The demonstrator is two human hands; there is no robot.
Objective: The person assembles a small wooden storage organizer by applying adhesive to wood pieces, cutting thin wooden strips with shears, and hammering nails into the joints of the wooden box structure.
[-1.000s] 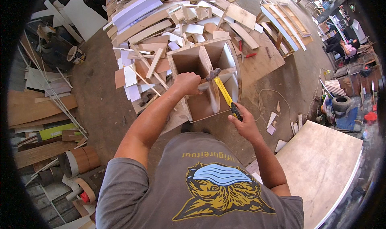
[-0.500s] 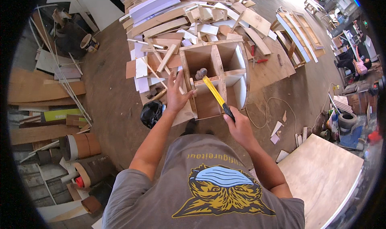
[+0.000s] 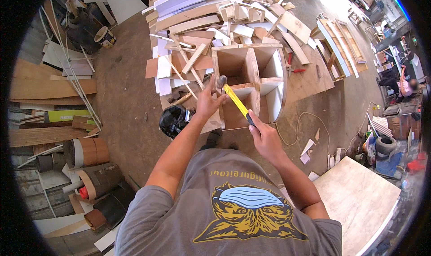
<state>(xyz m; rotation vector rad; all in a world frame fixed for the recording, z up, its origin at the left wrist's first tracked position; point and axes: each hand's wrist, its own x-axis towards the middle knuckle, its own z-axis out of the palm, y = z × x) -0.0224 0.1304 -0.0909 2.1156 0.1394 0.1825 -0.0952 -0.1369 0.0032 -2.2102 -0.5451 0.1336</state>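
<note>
A wooden box [image 3: 282,63] with crossed dividers forms four compartments, some with white inner faces. At its left wall, my left hand [image 3: 208,102] grips the box where a divider meets it, fingertips partly hidden behind the hammer head. My right hand [image 3: 265,136] is closed on the black end of a hammer [image 3: 237,102] with a yellow handle. The hammer's metal head lies over that left joint, beside my left fingers.
Offcuts [image 3: 188,63] pile behind and left of the box, red-handled tools [image 3: 298,70] to its right. A black bag [image 3: 173,121] is beside my left forearm, a cord [image 3: 300,121] on the floor, a plywood sheet [image 3: 354,202] at lower right. Another person [image 3: 404,86] is far right.
My left hand lifted from the box, spread its fingers, then closed in at the left wall. The hammer head moved left onto that joint. The view shifted, bringing the black bag into sight.
</note>
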